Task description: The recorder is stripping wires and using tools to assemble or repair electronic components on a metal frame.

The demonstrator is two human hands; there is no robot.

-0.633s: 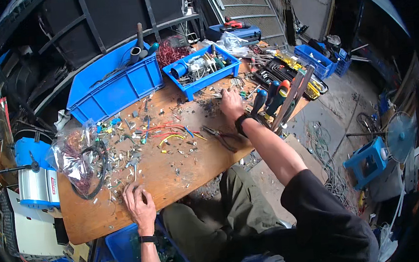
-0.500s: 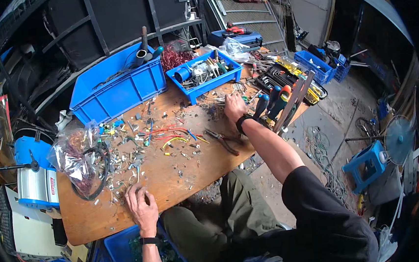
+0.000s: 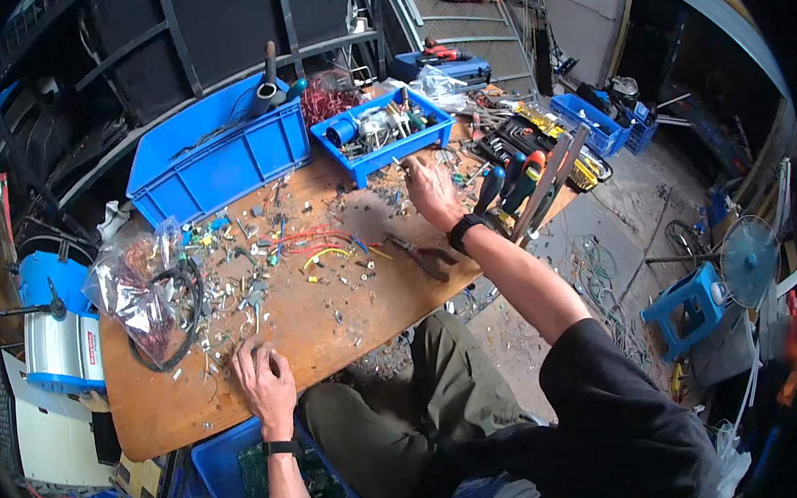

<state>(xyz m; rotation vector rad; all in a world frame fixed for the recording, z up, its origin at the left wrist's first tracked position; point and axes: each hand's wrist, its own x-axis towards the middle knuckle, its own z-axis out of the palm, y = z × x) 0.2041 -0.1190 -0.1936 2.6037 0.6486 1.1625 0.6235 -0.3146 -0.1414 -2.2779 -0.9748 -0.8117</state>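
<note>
My left hand rests at the front edge of the wooden table, its fingers loosely bent and apart, holding nothing I can see. My right hand is over the far right of the table, just in front of the blue tray of metal parts. Its fingers are closed, and a small thin tip shows past them; what it belongs to is hidden. Pliers with dark red handles lie on the table nearer to me. Red wires and a yellow wire lie left of them among scattered small scraps.
A large blue bin stands at the back left. A clear plastic bag and a black cable coil lie on the left. Upright screwdrivers stand beside my right forearm. Below the table edge is another blue bin with green boards.
My right hand has shifted a little left and its fingers now point toward the blue tray, with a small tip showing. The whole view has shifted slightly. My left hand stays in place.
</note>
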